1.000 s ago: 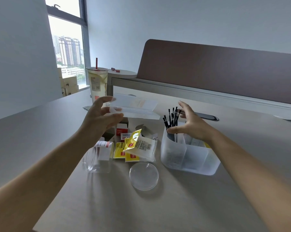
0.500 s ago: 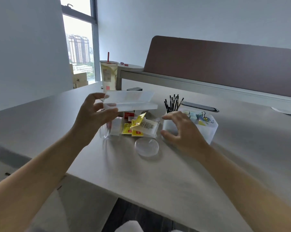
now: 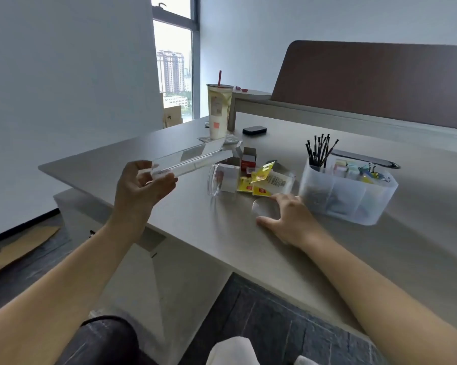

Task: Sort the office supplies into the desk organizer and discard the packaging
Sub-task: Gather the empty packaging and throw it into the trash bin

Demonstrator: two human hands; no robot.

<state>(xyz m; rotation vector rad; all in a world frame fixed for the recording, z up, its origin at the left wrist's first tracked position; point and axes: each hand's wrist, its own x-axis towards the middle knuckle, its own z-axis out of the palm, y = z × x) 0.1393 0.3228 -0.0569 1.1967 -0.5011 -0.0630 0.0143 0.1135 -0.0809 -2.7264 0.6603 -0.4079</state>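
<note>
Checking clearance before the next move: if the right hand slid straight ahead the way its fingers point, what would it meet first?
Probably the round clear lid under the right hand fingertips, then the yellow packets; depth is uncertain.

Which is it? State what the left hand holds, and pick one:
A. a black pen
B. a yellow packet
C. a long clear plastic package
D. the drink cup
C: the left hand grips one end of the long clear plastic package, raised above the desk.
</note>
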